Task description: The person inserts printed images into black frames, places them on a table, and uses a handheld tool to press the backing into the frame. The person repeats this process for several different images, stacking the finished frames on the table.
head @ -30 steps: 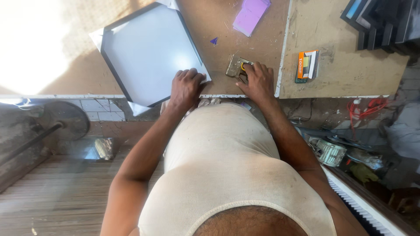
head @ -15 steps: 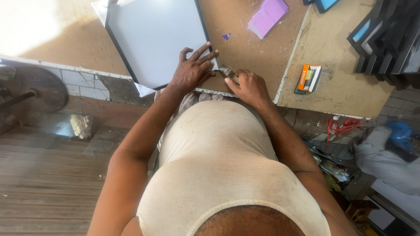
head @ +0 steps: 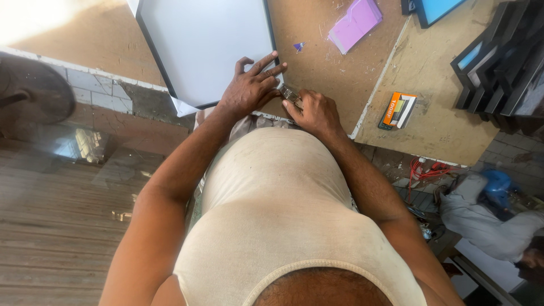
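At the top centre of the frame, on the brown workbench [head: 340,85], our left hand [head: 249,90] lies flat with its fingers spread on the lower right corner of the black picture frame [head: 271,34], whose white backing fills the upper middle of the view. Just beside it, our right hand [head: 317,113] is curled shut around a small metal tool [head: 290,95], its tip touching the frame's corner between the 2 hands. We judge the step in hand to be work on that corner, and doing it well means keeping the left palm pressing down so the frame cannot slide, while the tool meets the moulding squarely and stays clear of the spread fingertips. Further right a small orange box [head: 398,110] rests on a paler board [head: 442,113], well apart from both hands; a purple pad [head: 354,24] lies near the top edge, and a stack of dark frames [head: 504,62] sits at the upper right.
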